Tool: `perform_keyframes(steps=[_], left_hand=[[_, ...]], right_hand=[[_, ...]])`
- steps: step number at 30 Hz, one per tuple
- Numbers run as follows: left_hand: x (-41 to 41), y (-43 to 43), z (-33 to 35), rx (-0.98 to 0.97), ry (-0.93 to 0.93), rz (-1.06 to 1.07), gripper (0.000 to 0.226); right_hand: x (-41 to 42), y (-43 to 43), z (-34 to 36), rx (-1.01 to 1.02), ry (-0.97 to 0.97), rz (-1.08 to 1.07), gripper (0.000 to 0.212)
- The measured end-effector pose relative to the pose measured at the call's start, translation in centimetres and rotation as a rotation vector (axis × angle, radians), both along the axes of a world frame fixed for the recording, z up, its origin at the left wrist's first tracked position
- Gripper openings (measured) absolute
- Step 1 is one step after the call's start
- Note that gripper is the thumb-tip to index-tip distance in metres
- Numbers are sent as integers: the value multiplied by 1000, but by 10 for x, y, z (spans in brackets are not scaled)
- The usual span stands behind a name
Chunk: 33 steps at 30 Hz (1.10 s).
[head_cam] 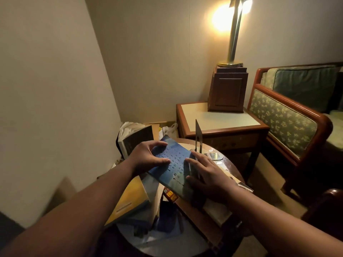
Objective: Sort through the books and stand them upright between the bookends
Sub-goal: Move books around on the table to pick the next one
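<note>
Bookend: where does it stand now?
Head view, centre: the bookend stands upright on the round table, just beyond the blue book and right hand, before the side table.

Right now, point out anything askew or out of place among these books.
The books lie in a heap. The blue book under the left hand and right hand lies tilted atop it; the yellow book slants down at its left. The bookend stands behind, no book standing against it.
</note>
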State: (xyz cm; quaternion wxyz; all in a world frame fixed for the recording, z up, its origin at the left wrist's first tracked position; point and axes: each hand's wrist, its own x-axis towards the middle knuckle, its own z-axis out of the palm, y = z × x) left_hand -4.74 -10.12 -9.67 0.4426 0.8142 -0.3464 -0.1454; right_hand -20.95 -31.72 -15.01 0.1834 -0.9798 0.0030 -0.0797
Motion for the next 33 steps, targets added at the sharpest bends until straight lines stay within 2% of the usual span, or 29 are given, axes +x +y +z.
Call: perform_keyframes(steps=[3,5,7,10,11,13,14,22,33], left_hand=[[5,31,24,-18,-96,81,65],[10,49,39,-14,-180,145,64],[14,64,53,-10,-226,210,61],[21,77,69,14,-291,268,60],[24,80,72,30,-320,281,60],[29,81,78,66,-374,298,60],[31,80,81,85,-400,296,60],[72,56,80,261,-550,283,57],[123,20,76,449,-568,345,65]], right_hand=[[-3,-3,-18,-8,17,3,75],[-1,-3,-20,-59,105,9,74],[-1,0,-12,-103,223,23,91],[-2,1,-6,-91,243,21,122],[-1,0,-6,-92,254,14,120],[2,-1,-10,-140,302,4,78],[4,-3,-12,-162,311,11,65],[7,-5,-12,-213,301,55,67],[13,-16,-26,-178,231,81,70]])
